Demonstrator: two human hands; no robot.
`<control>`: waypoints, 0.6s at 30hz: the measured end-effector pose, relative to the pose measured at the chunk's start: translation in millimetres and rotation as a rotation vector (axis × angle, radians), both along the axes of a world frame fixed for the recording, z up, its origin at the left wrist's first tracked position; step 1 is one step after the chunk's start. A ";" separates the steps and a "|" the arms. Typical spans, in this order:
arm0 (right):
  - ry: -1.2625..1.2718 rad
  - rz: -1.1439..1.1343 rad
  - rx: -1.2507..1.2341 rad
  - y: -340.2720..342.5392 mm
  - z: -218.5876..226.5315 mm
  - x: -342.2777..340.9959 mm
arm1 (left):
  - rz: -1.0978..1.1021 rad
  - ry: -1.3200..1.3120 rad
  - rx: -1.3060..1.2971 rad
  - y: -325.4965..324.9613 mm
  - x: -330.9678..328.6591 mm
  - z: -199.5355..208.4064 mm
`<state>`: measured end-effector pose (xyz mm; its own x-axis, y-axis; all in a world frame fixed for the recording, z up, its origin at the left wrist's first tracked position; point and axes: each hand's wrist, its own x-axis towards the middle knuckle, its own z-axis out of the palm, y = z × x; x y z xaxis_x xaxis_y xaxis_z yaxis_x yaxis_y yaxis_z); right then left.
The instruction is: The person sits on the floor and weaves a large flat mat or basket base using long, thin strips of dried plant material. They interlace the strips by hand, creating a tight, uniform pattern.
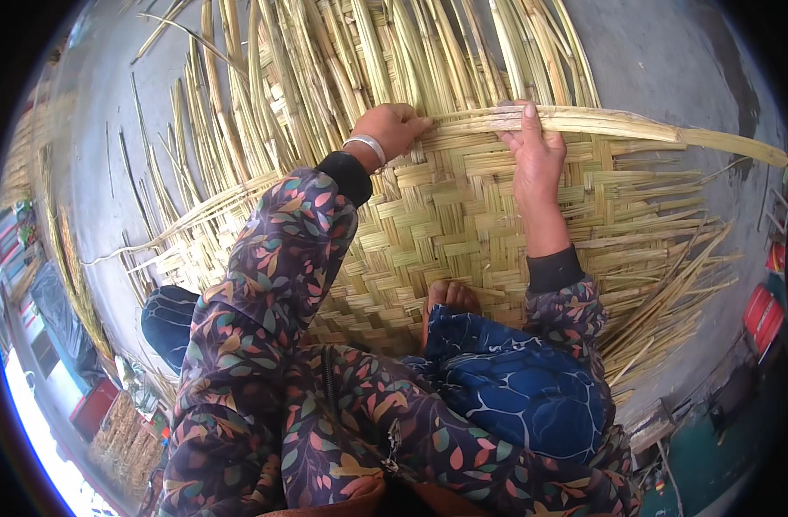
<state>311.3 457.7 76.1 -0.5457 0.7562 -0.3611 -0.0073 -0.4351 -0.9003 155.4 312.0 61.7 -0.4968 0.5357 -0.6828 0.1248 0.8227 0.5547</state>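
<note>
A woven reed mat in a zigzag pattern spreads under my bare foot, its loose strips fanning out at the far side and both sides. Across its far weaving edge lies a long flattened reed strip, reaching well past the mat on the right. My right hand pinches this strip, thumb on top and fingers beneath. My left hand, a silver bracelet at the wrist, is closed at the strip's left part, fingertips pressed together by the weave. The upright strips stretch away beyond both hands.
Grey concrete floor surrounds the mat. A bundle of long reeds lies at the left, near dark plastic sheeting. Red objects stand at the far right. Cut reed ends stick out along the mat's right side.
</note>
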 end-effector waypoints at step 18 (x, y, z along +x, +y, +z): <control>0.011 -0.030 0.024 -17.0 1.9 2.3 | -0.197 0.231 -0.039 -2.0 -2.4 -1.5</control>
